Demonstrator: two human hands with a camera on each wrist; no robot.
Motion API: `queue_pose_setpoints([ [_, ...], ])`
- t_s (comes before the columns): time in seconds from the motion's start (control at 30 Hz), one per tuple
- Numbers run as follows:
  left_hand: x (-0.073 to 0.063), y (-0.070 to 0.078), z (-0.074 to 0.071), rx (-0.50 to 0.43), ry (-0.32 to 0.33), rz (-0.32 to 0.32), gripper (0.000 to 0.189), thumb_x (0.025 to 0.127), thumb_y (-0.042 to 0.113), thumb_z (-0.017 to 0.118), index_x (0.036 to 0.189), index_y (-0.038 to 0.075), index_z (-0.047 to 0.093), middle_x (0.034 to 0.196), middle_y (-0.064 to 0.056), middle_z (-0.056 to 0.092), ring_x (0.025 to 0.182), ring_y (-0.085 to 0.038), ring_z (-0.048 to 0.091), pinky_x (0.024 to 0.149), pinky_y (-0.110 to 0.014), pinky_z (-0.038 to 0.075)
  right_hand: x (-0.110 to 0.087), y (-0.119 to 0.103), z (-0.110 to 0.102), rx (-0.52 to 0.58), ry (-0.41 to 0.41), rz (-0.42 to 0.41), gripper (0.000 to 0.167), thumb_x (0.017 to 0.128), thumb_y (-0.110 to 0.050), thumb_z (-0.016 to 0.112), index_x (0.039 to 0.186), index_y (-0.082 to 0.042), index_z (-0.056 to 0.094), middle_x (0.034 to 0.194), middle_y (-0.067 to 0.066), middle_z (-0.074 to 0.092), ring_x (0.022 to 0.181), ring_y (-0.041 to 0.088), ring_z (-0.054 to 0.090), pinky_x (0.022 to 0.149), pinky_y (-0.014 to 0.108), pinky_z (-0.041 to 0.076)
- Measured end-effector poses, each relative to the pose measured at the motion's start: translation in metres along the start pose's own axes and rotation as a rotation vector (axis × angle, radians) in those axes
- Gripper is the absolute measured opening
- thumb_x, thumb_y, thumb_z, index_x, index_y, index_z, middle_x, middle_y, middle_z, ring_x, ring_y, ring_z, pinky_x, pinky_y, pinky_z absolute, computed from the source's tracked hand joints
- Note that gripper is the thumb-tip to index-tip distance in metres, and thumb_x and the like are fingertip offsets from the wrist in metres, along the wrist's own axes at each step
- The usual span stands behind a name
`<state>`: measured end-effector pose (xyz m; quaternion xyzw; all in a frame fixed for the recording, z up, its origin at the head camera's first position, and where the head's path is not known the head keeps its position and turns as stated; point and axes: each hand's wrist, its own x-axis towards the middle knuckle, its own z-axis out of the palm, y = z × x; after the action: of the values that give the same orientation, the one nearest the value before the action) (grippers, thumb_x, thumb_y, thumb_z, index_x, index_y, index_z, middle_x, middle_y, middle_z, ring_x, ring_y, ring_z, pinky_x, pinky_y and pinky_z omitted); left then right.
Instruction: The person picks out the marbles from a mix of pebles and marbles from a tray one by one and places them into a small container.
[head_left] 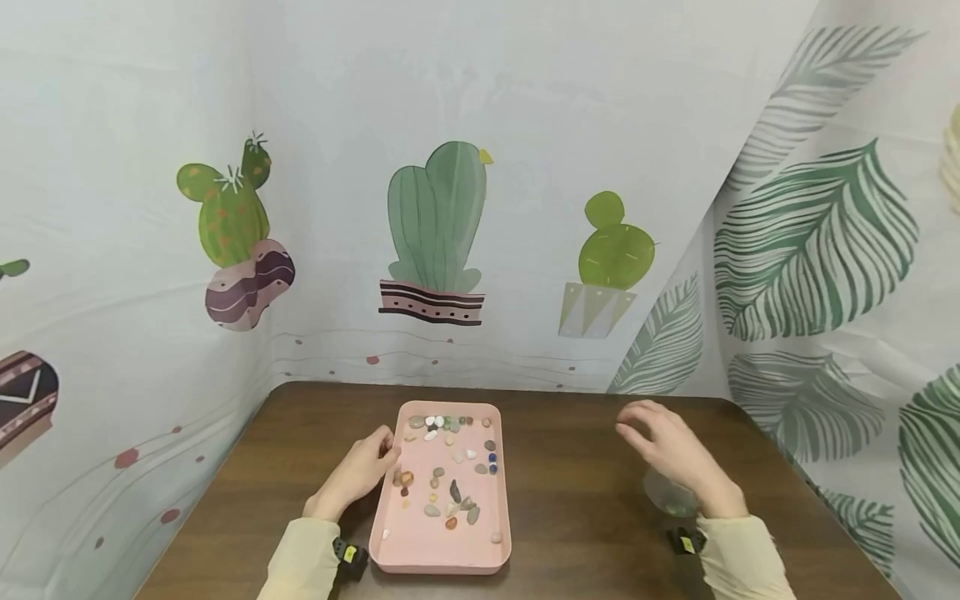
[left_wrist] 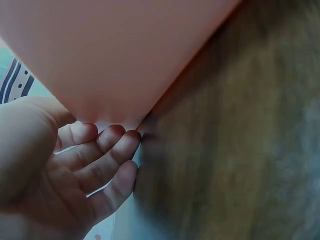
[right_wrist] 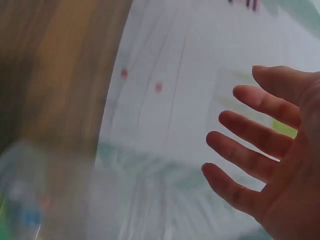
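The left hand (head_left: 357,472) has hold of the pink tray (head_left: 431,552) by its left side, fingers curled in against the wall – from the wrist view the fingertips meet the tray's edge and the end of the thumb is lost behind it. The tray lies on the brown bench (head_left: 570,500), in front of the person and a little to the left.

Across its floor the stones (head_left: 432,510) are strewn loosely: a cluster near the far end, whites and greens among them, and another knot of grey and brown ones lower down. Two small blue pieces (head_left: 492,463) sit close by the right-hand wall.

Well apart, over on the right, the right hand (head_left: 675,450) hangs in the air with its fingers relaxed and parted, holding nothing. Beneath it, partly covered by the wrist, is a clear container (head_left: 660,492) with something greenish inside; I can't make out what, or how full it is.

To my eye the step in hand is steadying the tray, with the right hand between grasps – whether bound for the tray or the container, I couldn't say. Picking up a stone would call for a light fingertip pinch; taking the container, for lowering the hand and closing round it gently. Either way, the tray wants holding level so nothing rolls.
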<state>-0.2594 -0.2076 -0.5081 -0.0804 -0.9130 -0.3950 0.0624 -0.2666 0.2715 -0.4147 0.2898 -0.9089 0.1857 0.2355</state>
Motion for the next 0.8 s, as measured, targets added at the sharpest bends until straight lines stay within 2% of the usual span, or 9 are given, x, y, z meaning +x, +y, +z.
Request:
queue_pose_setpoints([
  [0.27, 0.001, 0.001, 0.002, 0.005, 0.009, -0.018, 0.017, 0.097, 0.013, 0.060, 0.085, 0.014, 0.047, 0.066, 0.003, 0.041, 0.061, -0.012, 0.044, 0.054, -0.027, 0.033, 0.048, -0.039, 0.032, 0.035, -0.181, -0.065, 0.011, 0.092, -0.021, 0.068, 0.099, -0.013, 0.068, 0.107, 0.003, 0.063, 0.103, 0.025, 0.061, 0.087, 0.046, 0.047],
  [0.47, -0.001, -0.003, 0.002, -0.002, 0.003, -0.023, 0.017, 0.097, 0.015, 0.060, 0.086, 0.015, 0.047, 0.066, 0.003, 0.042, 0.061, -0.012, 0.044, 0.054, -0.026, 0.034, 0.064, -0.067, 0.073, 0.049, -0.241, -0.161, 0.011, 0.092, -0.021, 0.067, 0.099, -0.013, 0.070, 0.109, 0.002, 0.063, 0.104, 0.021, 0.059, 0.090, 0.042, 0.047],
  [0.57, -0.003, -0.005, 0.001, -0.001, 0.001, -0.029, 0.017, 0.097, 0.015, 0.059, 0.086, 0.015, 0.047, 0.067, 0.003, 0.042, 0.060, -0.012, 0.044, 0.053, -0.026, 0.035, 0.065, -0.082, 0.097, 0.019, -0.286, -0.206, 0.010, 0.092, -0.021, 0.068, 0.099, -0.015, 0.071, 0.113, 0.004, 0.062, 0.104, 0.022, 0.059, 0.085, 0.041, 0.050],
  [0.67, -0.003, -0.004, 0.000, -0.002, 0.001, -0.026, 0.017, 0.097, 0.015, 0.059, 0.086, 0.014, 0.047, 0.066, 0.002, 0.042, 0.061, -0.012, 0.045, 0.053, -0.026, 0.035, 0.066, -0.093, 0.115, -0.033, -0.304, -0.234, 0.008, 0.091, -0.021, 0.068, 0.097, -0.016, 0.071, 0.112, 0.003, 0.061, 0.097, 0.021, 0.059, 0.074, 0.037, 0.051],
  [0.8, -0.001, 0.000, 0.001, -0.005, 0.002, -0.014, 0.016, 0.097, 0.014, 0.060, 0.087, 0.014, 0.047, 0.066, 0.002, 0.042, 0.061, -0.012, 0.045, 0.054, -0.027, 0.035, 0.069, -0.101, 0.129, -0.054, -0.313, -0.217, 0.004, 0.091, -0.020, 0.068, 0.093, -0.017, 0.071, 0.112, 0.002, 0.060, 0.087, 0.016, 0.055, 0.062, 0.028, 0.047],
])
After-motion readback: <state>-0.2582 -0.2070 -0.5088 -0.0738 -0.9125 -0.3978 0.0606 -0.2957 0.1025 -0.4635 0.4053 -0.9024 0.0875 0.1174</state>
